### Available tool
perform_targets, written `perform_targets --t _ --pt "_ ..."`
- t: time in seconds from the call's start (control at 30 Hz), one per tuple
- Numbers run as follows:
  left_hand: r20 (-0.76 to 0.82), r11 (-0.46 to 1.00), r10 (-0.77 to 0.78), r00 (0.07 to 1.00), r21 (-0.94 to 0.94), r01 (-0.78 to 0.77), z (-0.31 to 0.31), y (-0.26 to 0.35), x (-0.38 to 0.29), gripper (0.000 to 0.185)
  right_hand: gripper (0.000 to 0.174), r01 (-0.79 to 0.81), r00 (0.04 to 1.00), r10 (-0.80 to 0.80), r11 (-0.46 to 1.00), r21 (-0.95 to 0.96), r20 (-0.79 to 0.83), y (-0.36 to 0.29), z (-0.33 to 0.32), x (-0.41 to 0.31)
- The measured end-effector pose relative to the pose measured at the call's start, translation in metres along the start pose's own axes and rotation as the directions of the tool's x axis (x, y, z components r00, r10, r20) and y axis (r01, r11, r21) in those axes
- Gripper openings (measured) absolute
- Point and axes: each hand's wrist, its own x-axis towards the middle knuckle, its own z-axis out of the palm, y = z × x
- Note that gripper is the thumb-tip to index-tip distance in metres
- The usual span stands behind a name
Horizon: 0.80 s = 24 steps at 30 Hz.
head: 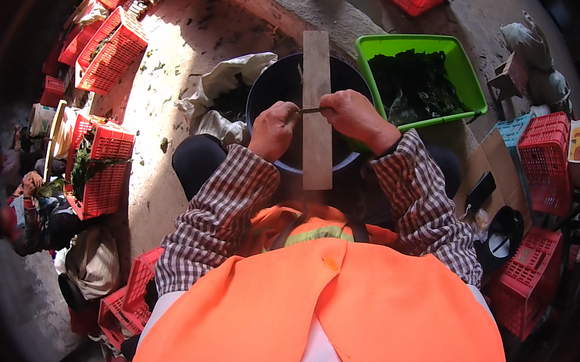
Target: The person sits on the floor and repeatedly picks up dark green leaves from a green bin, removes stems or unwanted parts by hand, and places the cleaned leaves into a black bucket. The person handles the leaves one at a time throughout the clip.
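A narrow wooden board lies across the rim of a dark round tub in front of me. Over the board runs a thin dark strip, possibly seaweed. My left hand pinches its left end and my right hand pinches the other. Right of the tub, a green plastic bin holds dark wet leafy seaweed. A white woven sack with more dark leafy material stands open at the tub's left. The tub's inside is too shaded to make out.
Red plastic crates line the left, some with leafy material. Two people sit beyond them. At the right are a phone on cardboard, a dark round container and stacked crates. A low concrete ledge crosses ahead.
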Motion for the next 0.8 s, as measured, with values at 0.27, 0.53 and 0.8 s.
perform_targets --t 0.27,0.53,0.8 --pt "-0.119 0.976 -0.159 0.980 0.134 0.174 0.005 -0.033 0.062 0.021 0.013 -0.228 0.959 0.221 0.973 -0.023 -0.177 0.025 0.030 0.061" --pt "-0.127 0.933 -0.318 0.939 0.136 0.334 0.020 -0.030 0.071 0.025 0.013 -0.325 0.915 0.312 0.946 -0.008 -0.256 0.033 0.046 0.063" --pt "-0.168 0.918 -0.349 0.922 0.136 0.372 0.002 -0.063 0.089 0.027 0.016 -0.400 0.871 0.371 0.916 -0.027 -0.324 0.062 0.035 0.066"
